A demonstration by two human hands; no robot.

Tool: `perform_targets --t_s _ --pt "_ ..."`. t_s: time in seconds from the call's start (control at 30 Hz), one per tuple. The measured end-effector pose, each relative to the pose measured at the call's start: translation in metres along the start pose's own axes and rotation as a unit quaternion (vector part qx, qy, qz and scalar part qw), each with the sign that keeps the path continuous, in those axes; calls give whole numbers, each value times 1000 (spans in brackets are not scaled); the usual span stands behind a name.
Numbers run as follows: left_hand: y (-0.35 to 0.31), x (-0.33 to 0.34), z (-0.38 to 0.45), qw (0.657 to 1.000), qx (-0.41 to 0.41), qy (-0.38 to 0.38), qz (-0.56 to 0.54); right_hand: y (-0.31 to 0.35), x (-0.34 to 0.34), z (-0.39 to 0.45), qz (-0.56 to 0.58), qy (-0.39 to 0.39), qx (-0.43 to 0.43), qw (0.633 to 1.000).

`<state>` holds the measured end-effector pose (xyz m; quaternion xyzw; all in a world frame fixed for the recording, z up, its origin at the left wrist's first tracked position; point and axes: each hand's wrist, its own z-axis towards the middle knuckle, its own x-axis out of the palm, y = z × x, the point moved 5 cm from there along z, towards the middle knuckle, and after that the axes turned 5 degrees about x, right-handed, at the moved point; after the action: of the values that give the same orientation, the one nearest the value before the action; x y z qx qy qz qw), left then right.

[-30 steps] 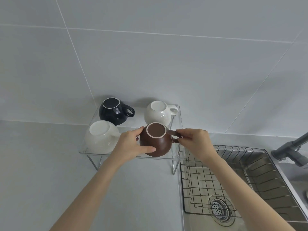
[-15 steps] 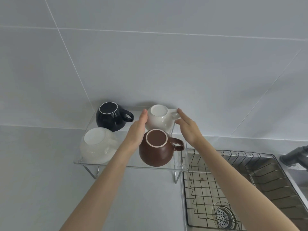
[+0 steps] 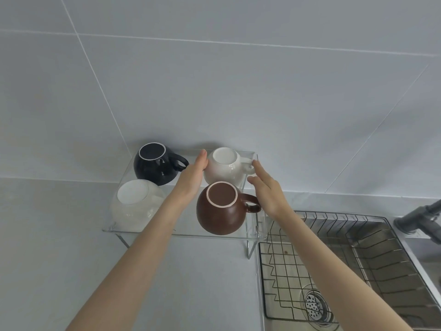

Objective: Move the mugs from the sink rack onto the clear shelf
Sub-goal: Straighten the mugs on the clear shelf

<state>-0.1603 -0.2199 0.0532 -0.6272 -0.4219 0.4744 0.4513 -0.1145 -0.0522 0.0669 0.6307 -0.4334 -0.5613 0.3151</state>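
Observation:
Several mugs stand upside down on the clear shelf [image 3: 181, 232]: a dark blue mug [image 3: 155, 166] back left, a white mug [image 3: 224, 167] back right, a frosted white mug [image 3: 136, 206] front left, and a brown mug [image 3: 220, 209] front right. My left hand [image 3: 192, 175] rests flat against the left side of the back white mug. My right hand [image 3: 266, 187] is open beside that mug's handle, fingertips close to it. Neither hand grips anything.
The wire sink rack [image 3: 334, 266] sits in the steel sink on the right, with no mugs in it and the drain [image 3: 315, 304] visible below. A dark faucet [image 3: 420, 220] juts in at the far right. Grey tiled wall behind, grey counter under the shelf.
Both hands let go of the brown mug, which stays on the shelf's front right. They moved back to either side of the rear white mug.

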Motion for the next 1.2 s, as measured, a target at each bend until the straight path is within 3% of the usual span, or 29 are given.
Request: perform_targets --t_s 0.17,0.3,0.4,0.5,0.57,0.67,1.2 --pt "-11 -10 -7 999 11 -13 32 9 0 -3 -14 -23 -7 1000" --pt "-35 -62 -38 988 80 -105 80 44 12 -33 42 -59 -104 992" --pt "-29 -104 -80 967 116 -170 150 59 47 -69 115 9 -107 988" --pt "11 -141 -99 970 44 -222 85 54 97 -92 92 103 -99 985" --pt "32 -147 -105 975 -7 -216 50 47 125 -97 66 145 -81 984" --pt "45 -144 -112 980 -1 -199 15 39 145 -97 47 166 -35 984" --pt "54 -147 -106 979 0 -204 17 43 150 -86 62 129 -35 989"
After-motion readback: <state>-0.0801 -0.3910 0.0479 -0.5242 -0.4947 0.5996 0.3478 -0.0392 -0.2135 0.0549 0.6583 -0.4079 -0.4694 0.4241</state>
